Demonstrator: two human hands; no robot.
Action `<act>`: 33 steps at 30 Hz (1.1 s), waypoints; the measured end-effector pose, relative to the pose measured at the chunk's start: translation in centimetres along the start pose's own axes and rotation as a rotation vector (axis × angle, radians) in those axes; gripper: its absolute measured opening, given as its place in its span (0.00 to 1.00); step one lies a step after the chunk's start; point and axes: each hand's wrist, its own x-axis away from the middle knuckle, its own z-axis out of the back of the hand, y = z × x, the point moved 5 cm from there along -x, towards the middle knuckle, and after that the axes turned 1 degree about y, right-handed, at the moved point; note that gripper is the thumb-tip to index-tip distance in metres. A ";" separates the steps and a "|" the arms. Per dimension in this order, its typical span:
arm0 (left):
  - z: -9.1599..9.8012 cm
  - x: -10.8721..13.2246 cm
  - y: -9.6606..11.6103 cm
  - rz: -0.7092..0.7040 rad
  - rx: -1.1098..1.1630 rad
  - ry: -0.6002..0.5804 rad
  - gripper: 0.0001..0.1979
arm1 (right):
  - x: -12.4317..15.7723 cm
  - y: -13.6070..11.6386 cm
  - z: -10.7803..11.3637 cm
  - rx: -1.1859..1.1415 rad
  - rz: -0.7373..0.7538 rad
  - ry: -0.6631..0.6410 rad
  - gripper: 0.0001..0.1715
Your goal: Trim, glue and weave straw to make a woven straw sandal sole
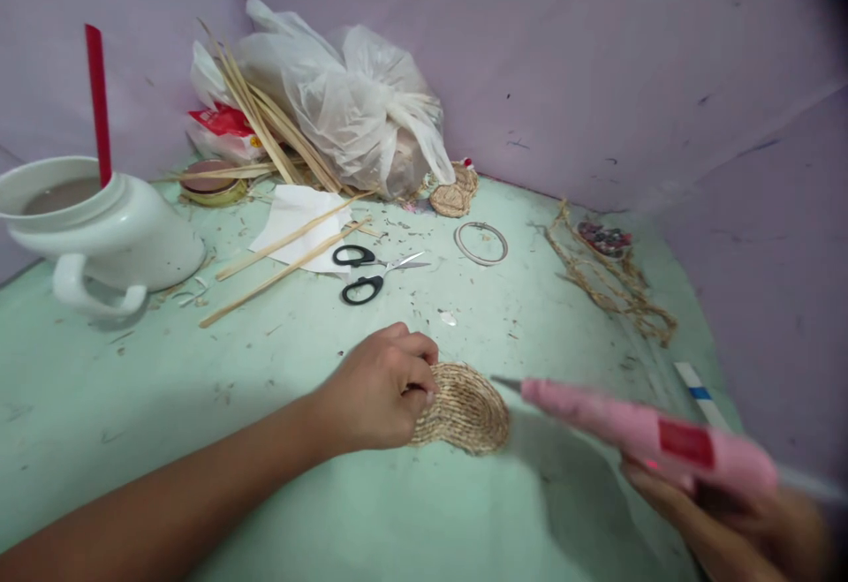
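Observation:
A coiled straw piece (467, 405), sole-shaped with rows of braided fibre, lies near the front middle of the table. My left hand (384, 388) is closed on its left end, with fingertips pinching the edge and hiding that part. In my right hand (729, 511) is a pink hot glue gun (623, 427), slightly blurred, with a small red light glowing below its red label. The dark nozzle points left, close to the upper right edge of the straw piece; whether it touches I cannot tell.
Black-handled scissors (364, 275) lie open behind my left hand, beside straw strips (284, 273) and white paper (298, 211). A white pot (152, 238) stands left. Farther back are a plastic bag (337, 96) and a hoop (480, 244); braided cord (596, 291) lies right.

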 end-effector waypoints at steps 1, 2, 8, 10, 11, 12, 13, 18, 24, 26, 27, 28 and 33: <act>0.1 0.0 0.0 -0.008 -0.002 -0.002 0.10 | -0.5 0.7 -0.1 0.000 -0.048 0.035 0.11; 0.2 0.0 0.1 -0.021 -0.003 -0.004 0.10 | -1.2 1.5 -0.2 -0.021 -0.116 0.081 0.11; 0.9 1.2 1.5 -0.054 -0.050 -0.040 0.16 | -5.7 3.5 -1.6 0.048 -0.371 0.207 0.22; 0.9 1.8 2.2 -0.021 -0.127 -0.041 0.25 | -5.4 2.1 -1.8 0.347 -0.317 0.165 0.25; 0.8 2.0 2.5 -0.005 -0.171 -0.048 0.28 | -4.9 0.6 -2.1 0.504 -0.204 0.153 0.26; 0.6 2.2 2.7 0.011 -0.211 -0.054 0.31 | -4.0 -1.0 -2.3 0.602 -0.075 0.208 0.25; 0.3 2.4 2.9 0.027 -0.244 -0.060 0.33 | -3.0 -2.7 -2.7 0.606 0.064 0.244 0.23; -0.6 2.5 2.6 0.075 -0.336 -0.045 0.33 | 0.8 -6.5 -8.5 0.354 0.508 -0.210 0.30; -0.8 2.1 2.3 0.106 -0.321 -0.034 0.28 | 0.2 -5.2 -11.2 0.320 0.512 -0.331 0.42; -0.7 2.0 2.5 0.113 -0.309 -0.034 0.25 | 0.0 -5.1 -11.4 0.286 0.492 -0.328 0.41; -0.7 1.8 2.5 0.113 -0.305 -0.031 0.24 | 0.0 -5.2 -11.4 0.271 0.487 -0.323 0.40; -0.6 1.8 2.6 0.114 -0.301 -0.027 0.23 | 0.0 -5.3 -11.4 0.257 0.489 -0.316 0.39; -0.4 1.5 2.6 0.113 -0.273 0.017 0.20 | 0.1 -5.3 -11.5 0.207 0.483 -0.274 0.37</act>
